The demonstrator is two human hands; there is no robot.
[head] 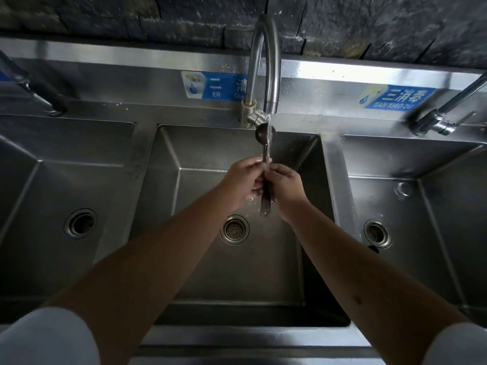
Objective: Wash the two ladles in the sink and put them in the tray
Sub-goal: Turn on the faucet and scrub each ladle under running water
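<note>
Ladle (265, 204) handle first, since that is what sits nearest me: its holed tail pokes out below my two hands, hanging over the middle basin (200, 259) with the drain strainer (234, 229) just beneath it. My left hand (243, 181) is wrapped around the handle from one side and my right hand (286, 187) is closed on it from the other, fingers of both meeting on the shaft. Beyond my hands the handle rises away from me to the dark bowl, which is held right under the faucet (266, 67) spout, with the water stream (269, 135) running down over bowl and shaft onto my fingers.

I judge this to be the rinsing and rubbing of one ladle; I see no second ladle and no tray from here. To do it well, I would hold firm with one hand and slide the other along the wet shaft, turning the ladle so the bowl's inside faces the flow. Wet steel is likely slippery, so the grip should stay snug and low over the basin.
</note>
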